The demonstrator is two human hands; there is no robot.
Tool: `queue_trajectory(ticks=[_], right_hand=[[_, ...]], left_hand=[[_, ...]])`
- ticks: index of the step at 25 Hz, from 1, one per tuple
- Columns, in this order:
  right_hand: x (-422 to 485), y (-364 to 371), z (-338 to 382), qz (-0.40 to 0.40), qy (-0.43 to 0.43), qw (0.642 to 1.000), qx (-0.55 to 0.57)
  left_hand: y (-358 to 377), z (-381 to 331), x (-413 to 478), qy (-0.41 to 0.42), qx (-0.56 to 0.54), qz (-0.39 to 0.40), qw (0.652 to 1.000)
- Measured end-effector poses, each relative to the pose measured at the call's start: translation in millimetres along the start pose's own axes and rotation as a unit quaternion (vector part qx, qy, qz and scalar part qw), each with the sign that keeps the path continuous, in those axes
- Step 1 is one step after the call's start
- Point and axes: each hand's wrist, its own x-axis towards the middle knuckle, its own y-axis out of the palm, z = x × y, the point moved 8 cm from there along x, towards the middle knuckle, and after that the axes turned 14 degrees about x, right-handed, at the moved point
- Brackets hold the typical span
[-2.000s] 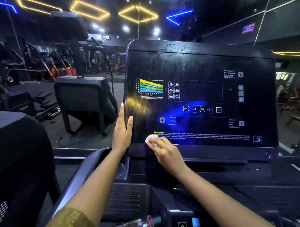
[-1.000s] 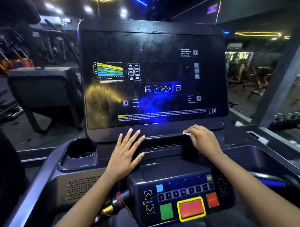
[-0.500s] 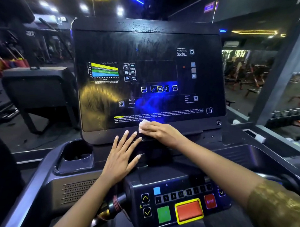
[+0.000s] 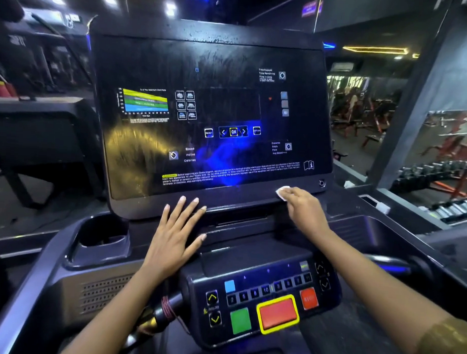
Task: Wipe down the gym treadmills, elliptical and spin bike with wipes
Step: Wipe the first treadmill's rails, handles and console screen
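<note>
While the white wipe (image 4: 282, 191) lies against the lower bezel of the treadmill display (image 4: 217, 70), close to its right corner, our right hand (image 4: 304, 211) holds it there, fingers curled over it. Our left hand (image 4: 176, 235) rests flat on the ledge beneath the display, fingers spread, holding nothing. Below both sits the button panel (image 4: 262, 302), and a cup holder (image 4: 103, 236) lies off to the left

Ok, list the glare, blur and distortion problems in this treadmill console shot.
Head view: neon lighting; yellow and blue reflections smear over the streaky console screen; its bottom fine print is unreadable; wide-angle lens bows the screen's edges; keypad digits are soft; right hand and wipe look sharp.
</note>
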Motion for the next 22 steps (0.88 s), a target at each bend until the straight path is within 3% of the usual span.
queue_trajectory(ticks=[4, 7, 12, 16, 22], right_hand=[[1, 18, 32, 0.048, 0.049, 0.994, 0.087], [0, 9, 60, 0.024, 0.057, 0.982, 0.179], [-24, -7, 105, 0.075, 0.087, 0.953, 0.281], [-67, -14, 135, 0.037, 0.125, 0.945, 0.299], [-117, 25, 218, 0.061, -0.03, 0.977, 0.2]], left_hand=[[-7, -4, -1, 0.005, -0.018, 0.038, 0.999], [-30, -19, -16, 0.017, -0.08, 0.051, 0.995], [-58, -40, -67, 0.011, -0.174, 0.149, 0.973], [-54, -43, -107, 0.014, -0.156, 0.182, 0.971], [-49, -47, -114, 0.019, -0.089, 0.151, 0.984]])
